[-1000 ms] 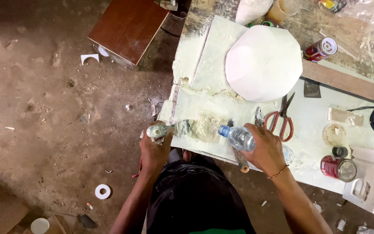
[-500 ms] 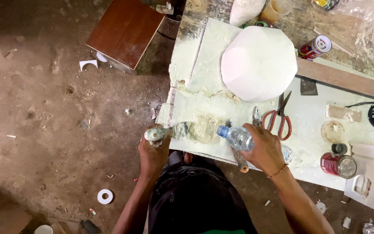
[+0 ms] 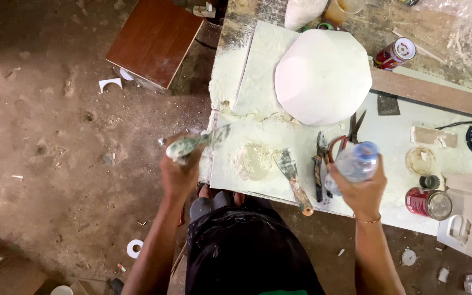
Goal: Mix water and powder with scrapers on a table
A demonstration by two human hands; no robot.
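From the head view, my left hand (image 3: 178, 172) has its fingers clamped on a plaster-caked tool (image 3: 195, 143) at the desk (image 3: 389, 136) edge; my right hand (image 3: 363, 192) grips a water bottle (image 3: 353, 165). The plaster puddle (image 3: 253, 161) looks only started (barely wet).

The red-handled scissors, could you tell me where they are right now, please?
In the head view, the scissors lie on the white board, below the white cone, between the pliers and the right hand holding the bottle.

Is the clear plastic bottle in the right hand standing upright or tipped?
Tipped. The bottle lies nearly sideways in the right hand, with its blue cap end pointing right, above the white board.
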